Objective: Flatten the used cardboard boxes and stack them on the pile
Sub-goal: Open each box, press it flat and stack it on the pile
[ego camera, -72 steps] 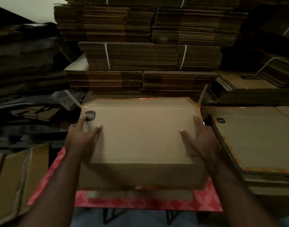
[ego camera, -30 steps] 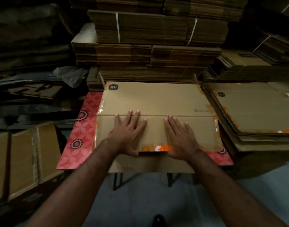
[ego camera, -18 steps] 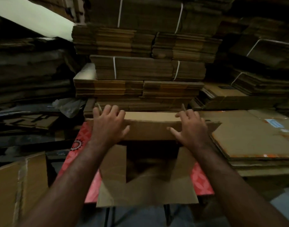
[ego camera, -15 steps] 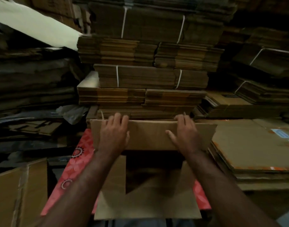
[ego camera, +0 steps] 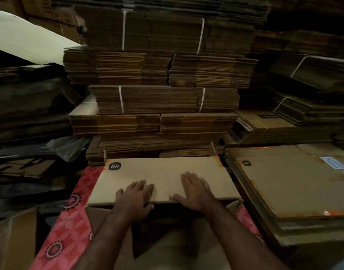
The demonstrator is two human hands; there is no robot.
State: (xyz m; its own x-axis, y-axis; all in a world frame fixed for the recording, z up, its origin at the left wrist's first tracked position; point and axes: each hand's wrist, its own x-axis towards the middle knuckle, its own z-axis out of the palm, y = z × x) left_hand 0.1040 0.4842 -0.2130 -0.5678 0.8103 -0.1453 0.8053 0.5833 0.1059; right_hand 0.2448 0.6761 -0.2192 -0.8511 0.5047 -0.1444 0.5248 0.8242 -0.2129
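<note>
Box [ego camera: 163, 178] top panel now pushed down from upright. Both forearms reach toward 12 o'clock; left hand [ego camera: 135, 197] and right hand [ego camera: 195, 191] flat, fingers straight, pressing panel, gripping nothing.

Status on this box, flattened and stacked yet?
Done: flattened boxes already lie on the pile at right. In hand: left hand and right hand press flat on the box on the red-patterned table; its near end looks open. Left: finish flattening, move it onto the pile.
</note>
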